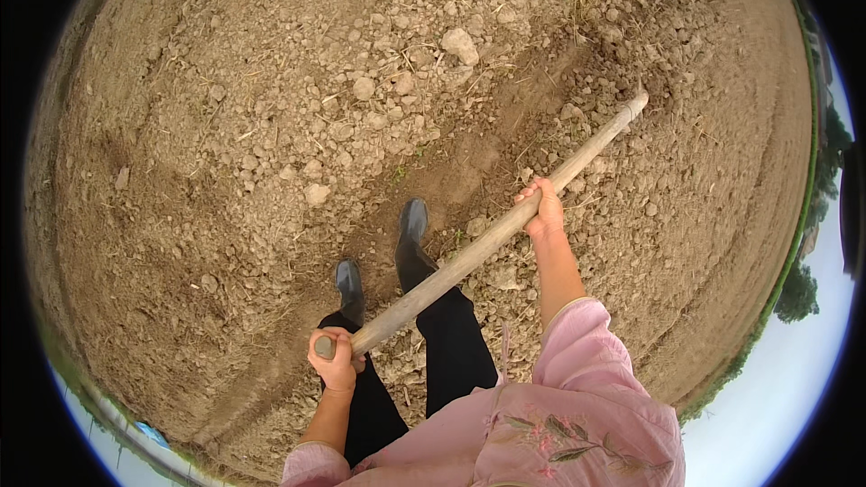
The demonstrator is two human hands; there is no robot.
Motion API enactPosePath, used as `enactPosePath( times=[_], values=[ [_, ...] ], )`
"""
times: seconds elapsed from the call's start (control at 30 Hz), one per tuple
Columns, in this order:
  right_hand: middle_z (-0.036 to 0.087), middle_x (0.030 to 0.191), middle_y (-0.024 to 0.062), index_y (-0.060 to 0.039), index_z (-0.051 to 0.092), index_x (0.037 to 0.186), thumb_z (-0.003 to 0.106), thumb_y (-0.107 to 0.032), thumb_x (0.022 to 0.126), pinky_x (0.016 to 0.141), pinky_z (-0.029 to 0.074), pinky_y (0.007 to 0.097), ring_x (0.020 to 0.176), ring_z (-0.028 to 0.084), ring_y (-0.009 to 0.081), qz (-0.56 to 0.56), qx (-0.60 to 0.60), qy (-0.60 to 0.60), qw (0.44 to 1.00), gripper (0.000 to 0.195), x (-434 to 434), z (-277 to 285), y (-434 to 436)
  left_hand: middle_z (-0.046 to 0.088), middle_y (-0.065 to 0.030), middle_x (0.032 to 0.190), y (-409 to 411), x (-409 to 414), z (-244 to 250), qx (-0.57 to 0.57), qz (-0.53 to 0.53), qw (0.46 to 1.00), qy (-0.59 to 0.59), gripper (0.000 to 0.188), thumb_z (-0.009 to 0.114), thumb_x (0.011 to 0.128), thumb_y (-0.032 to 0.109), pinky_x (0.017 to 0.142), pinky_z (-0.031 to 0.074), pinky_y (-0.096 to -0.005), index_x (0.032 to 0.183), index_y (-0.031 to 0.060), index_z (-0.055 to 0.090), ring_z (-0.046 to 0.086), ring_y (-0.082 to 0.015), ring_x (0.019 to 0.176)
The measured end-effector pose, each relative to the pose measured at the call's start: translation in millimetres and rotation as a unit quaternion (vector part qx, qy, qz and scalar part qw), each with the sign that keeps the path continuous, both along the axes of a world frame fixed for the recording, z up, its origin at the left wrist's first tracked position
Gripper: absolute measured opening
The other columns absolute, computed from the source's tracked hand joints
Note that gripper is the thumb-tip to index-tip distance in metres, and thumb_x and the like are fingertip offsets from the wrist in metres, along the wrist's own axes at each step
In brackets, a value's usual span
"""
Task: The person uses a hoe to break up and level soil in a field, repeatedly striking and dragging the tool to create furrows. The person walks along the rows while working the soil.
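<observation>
A long wooden handle of a digging tool (pixel 460 262) slants from lower left to upper right across my body. My left hand (pixel 333 357) is wrapped around the short crosswise grip (pixel 325 348) at its near end. Farther along, my right hand (pixel 543 206) grips the shaft, fingers curled around it. The far end of the shaft comes down by dark, freshly broken soil (pixel 612 71). What head the tool has cannot be made out there.
My two dark rubber boots (pixel 411 223) stand on bare soil below the shaft. Dry clods, a larger pale clod (pixel 460 46) among them, and bits of straw cover the field. A shallow, smoother furrow (pixel 467 169) runs up from the boots toward the dark soil. Trees (pixel 798 294) line the right horizon.
</observation>
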State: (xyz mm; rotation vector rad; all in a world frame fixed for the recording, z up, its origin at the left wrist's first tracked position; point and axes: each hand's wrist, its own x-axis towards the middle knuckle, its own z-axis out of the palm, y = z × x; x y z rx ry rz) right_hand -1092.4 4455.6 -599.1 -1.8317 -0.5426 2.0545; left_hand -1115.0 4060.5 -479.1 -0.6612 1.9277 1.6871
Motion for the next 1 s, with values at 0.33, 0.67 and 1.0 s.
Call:
enactPosePath(
  times=[0.33,0.67,1.0],
  values=[
    [0.043,0.055,-0.0015,-0.0114,0.042,0.067,0.054,-0.013,0.077,0.053,0.044,0.0263,0.051,0.043,0.0108,-0.167,-0.022,0.022,0.985,0.016,110,53,-52,0.055,-0.0110,0.072,-8,-51,20,0.036,-0.335,0.814,0.473,0.016,0.062,0.062,-0.001,0.047,0.047,-0.0309,0.068,0.0046,0.048,0.056,-0.0248,0.054],
    [0.049,0.068,0.0040,-0.0081,0.048,0.077,0.063,-0.012,0.077,0.068,0.047,0.0362,0.065,0.051,0.0184,0.013,-0.097,0.040,0.994,0.015,72,13,-282,0.049,-0.0025,0.067,-298,55,12,-0.207,0.113,0.958,-0.163,0.011,0.058,0.074,0.008,0.052,0.040,-0.0291,0.075,0.0053,0.047,0.046,-0.0126,0.056],
    [0.049,0.072,0.0060,-0.0043,0.049,0.081,0.062,-0.009,0.076,0.059,0.048,0.0377,0.062,0.052,0.0203,0.048,-0.322,-0.062,0.943,0.014,72,-23,-508,0.039,-0.0029,0.051,-483,132,90,-0.421,0.174,0.882,-0.121,0.013,0.051,0.067,0.012,0.031,0.028,-0.0315,0.059,0.0033,0.044,0.033,-0.0138,0.037]
  ],
)
